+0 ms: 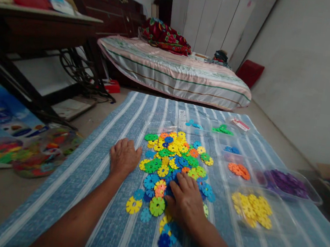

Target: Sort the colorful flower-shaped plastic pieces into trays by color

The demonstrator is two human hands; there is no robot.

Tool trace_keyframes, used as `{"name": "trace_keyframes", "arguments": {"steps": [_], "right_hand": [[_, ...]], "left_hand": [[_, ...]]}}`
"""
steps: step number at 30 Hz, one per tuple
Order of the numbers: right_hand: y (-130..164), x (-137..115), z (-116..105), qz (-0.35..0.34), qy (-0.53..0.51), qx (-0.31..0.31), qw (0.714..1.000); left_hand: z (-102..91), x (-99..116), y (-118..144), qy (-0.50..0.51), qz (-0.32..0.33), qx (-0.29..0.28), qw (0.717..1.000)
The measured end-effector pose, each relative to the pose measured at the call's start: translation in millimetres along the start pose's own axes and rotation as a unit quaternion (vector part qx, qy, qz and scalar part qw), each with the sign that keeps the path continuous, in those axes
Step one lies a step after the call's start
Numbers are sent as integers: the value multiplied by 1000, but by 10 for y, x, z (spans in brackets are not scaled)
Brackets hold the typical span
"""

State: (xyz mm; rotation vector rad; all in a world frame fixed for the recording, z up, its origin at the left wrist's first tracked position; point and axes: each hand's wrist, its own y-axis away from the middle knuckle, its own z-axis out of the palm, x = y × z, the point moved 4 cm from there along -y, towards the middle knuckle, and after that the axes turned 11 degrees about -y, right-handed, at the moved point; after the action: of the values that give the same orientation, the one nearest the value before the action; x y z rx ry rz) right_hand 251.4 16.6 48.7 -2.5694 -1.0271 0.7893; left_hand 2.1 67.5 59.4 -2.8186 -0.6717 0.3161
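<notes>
On the blue striped cloth [101, 228], a heap of flat, bright plastic snowflake discs [175, 157] lies between both hands. Left hand [123, 157] rests flat, released, beside it. Right hand [185, 202] covers several discs; its fingertips are buried, so I cannot tell its grip.

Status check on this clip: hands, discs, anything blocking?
Left hand flat on the striped mat, beside the pile. Right hand down on the mixed discs, fingers among blue ones. Sorted yellow discs in a tray, right. Nothing blocking.
</notes>
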Motion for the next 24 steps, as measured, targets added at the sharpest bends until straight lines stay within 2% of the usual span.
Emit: {"name": "trace_keyframes", "arguments": {"steps": [3, 8, 10, 12, 14, 16, 20, 24], "right_hand": [[212, -93, 4, -43, -19, -9, 999], [319, -124, -212, -86, -80, -15, 993], [240, -81, -282, -73, -83, 3, 994], [118, -5, -293, -32, -57, 22, 998], [11, 65, -236, 17, -31, 21, 999], [-35, 72, -139, 37, -25, 7, 999], [89, -138, 2, -12, -36, -3, 999], [272, -396, -9, -58, -58, -8, 997]], "left_hand": [[4, 1, -2, 4, -4, 3, 1000], [-22, 17, -2, -3, 0, -2, 1000], [-36, 23, -2, -5, 1, -9, 1000], [-45, 25, -3, -6, 3, -11, 1000], [-45, 22, -5, -7, 1, -8, 1000], [-35, 18, -7, -10, 1, -6, 1000], [-1, 17, -7, -12, 3, -2, 1000], [9, 22, -7, -6, -2, 1, 1000]]}}
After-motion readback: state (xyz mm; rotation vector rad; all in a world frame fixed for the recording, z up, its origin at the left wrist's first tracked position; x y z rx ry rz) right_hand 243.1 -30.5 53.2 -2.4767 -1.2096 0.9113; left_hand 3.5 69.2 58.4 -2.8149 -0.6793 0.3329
